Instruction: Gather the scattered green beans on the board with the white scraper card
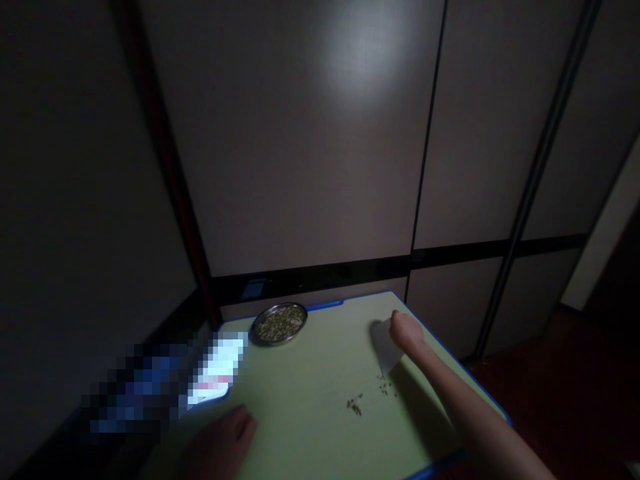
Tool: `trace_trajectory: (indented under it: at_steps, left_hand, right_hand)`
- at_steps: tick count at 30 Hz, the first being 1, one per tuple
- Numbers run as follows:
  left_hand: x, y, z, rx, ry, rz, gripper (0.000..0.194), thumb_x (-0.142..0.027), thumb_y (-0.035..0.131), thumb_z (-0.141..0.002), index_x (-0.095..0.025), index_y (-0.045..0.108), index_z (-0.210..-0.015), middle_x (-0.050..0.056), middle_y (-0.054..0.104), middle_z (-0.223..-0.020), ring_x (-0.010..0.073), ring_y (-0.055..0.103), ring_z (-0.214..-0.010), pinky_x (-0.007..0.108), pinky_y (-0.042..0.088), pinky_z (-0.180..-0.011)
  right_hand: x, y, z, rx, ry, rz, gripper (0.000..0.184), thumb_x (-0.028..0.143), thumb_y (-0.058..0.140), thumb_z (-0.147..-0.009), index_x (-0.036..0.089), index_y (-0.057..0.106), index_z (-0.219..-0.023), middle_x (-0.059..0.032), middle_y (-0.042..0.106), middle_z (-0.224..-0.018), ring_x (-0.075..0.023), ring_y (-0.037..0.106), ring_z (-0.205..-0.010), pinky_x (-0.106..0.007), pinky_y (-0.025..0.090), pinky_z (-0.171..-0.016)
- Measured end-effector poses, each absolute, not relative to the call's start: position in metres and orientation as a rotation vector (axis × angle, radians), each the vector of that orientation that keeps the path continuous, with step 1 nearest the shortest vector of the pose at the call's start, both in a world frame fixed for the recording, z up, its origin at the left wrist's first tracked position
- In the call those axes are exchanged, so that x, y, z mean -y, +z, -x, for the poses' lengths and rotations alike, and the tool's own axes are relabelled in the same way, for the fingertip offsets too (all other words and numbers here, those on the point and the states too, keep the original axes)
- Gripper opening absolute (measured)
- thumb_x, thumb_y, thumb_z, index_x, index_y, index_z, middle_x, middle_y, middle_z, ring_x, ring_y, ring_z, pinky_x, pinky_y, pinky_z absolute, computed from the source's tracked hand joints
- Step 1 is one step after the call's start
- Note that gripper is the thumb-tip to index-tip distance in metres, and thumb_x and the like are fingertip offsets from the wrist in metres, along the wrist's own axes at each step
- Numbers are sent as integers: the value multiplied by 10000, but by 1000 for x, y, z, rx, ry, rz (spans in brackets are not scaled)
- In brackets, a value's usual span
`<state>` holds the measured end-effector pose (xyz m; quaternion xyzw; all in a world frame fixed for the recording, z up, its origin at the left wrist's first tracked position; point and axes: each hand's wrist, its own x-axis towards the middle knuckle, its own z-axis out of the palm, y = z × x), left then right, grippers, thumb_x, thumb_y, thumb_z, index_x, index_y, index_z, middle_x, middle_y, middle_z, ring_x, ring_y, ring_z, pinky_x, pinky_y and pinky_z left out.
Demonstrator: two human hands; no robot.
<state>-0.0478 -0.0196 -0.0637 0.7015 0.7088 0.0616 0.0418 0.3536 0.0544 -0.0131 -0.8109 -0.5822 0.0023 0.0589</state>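
My right hand [406, 331] is closed around the upper edge of a thin, flat, pale grey sheet or scraper [385, 343], whose exact kind I cannot make out. Its lower corner comes down to the light green tabletop [305, 373]. Just below that corner lie several small seed-like pieces [386, 387], and a second small cluster [355, 405] lies to their left. At the near left, my left hand [225, 437] is curled into a loose fist in shadow, with nothing visible in it. A round metal dish [280, 342] at the back left holds many greenish seeds or beans [280, 323].
A bright, pixelated screen [219, 368] stands at the table's left edge. Behind the table rise tall panelled cabinet doors [310, 167] with a dark horizontal band [350, 270]. Blue edging [325, 306] borders the table, and dark reddish floor [545, 387] lies to the right.
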Motion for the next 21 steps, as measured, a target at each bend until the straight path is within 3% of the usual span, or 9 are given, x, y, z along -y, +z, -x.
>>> trace_trajectory:
  at_steps: [21]
  left_hand:
    - [23,-61,45,-2158,246,-2203,280,-306,342,-877,-226,551,-709,7,638,-668,140,562,-616,257,257,-564]
  right_hand:
    - [-58,-19,-356,1737,-33,2457,306,106,393,-869,104,592,-1102,-202,667,-1045,-261,659,-964,-320,478,-770]
